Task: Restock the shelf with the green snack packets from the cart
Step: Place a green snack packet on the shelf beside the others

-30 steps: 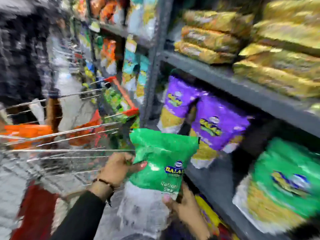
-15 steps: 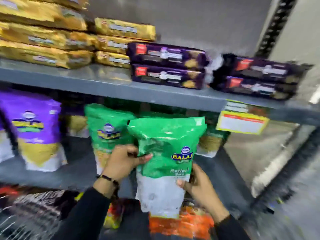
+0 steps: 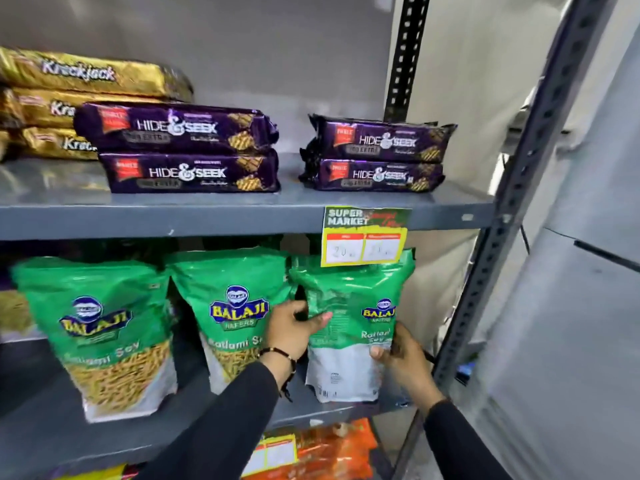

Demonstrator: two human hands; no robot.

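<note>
Partly hidden by both hands point(image 3: 294, 327) point(image 3: 398, 358), green packet point(image 3: 349, 292) stands on shelf point(image 3: 173, 434)

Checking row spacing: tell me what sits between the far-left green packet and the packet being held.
In the head view, one upright green Balaji packet stands between the far-left packet and the held packet; the left hand overlaps its right edge.

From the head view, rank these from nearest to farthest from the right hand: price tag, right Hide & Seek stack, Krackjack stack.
1. price tag: on the shelf edge just above the right hand.
2. right Hide & Seek stack: upper shelf, above the tag.
3. Krackjack stack: upper shelf, far left.
</note>
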